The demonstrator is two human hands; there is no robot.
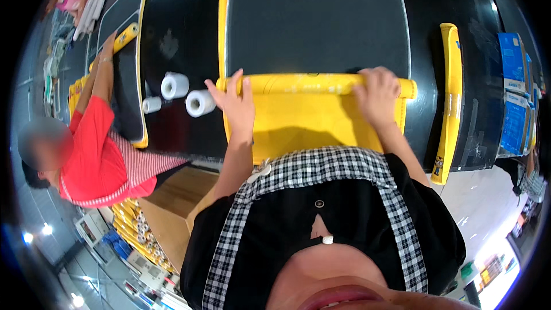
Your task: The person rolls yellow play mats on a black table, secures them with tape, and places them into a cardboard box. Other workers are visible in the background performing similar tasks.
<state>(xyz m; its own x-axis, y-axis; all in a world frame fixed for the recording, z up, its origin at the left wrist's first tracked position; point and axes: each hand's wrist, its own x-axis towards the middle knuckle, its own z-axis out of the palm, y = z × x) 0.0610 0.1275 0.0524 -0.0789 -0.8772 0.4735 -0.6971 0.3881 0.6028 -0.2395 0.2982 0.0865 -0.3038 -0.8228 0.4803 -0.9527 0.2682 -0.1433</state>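
Observation:
A black mat (318, 23) with a pale edge line and yellow border lies on the black table ahead of me. Its near part is wound into a yellow roll (304, 84) running left to right. On the roll's left end rests my left hand (238, 103), its fingers spread and thumb out to the side. My right hand (379, 99) has its fingers bent over the roll near the right end. Yellow sheet (310, 123) spreads between the roll and my apron. What lies beneath it is hidden.
White film rolls (175, 86) stand left of my hand. A finished yellow roll (450, 103) lies at right, before blue boxes (515, 120). At left, a person in red (94, 155) handles another yellow roll (126, 38). A cardboard box (172, 195) sits below the table edge.

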